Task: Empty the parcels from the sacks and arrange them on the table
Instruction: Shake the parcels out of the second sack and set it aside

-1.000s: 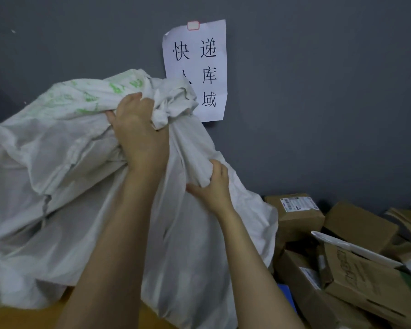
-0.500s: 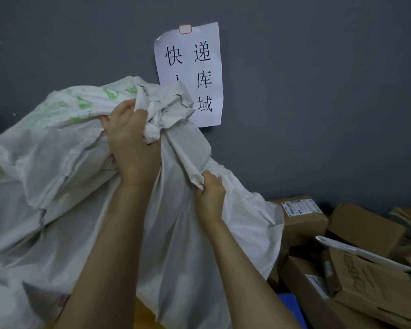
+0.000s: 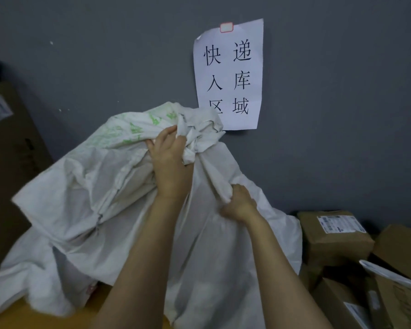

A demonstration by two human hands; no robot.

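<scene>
sack (image 3: 119,210) centre, on table (image 3: 17,314) | parcels (image 3: 335,236) right of it (against wall) | sign (image 3: 230,74) behind

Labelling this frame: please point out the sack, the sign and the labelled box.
sack (image 3: 93,186), head view, creased white side.
sign (image 3: 228,74), head view, middle of sheet.
labelled box (image 3: 335,245), head view, brown front face.
</scene>
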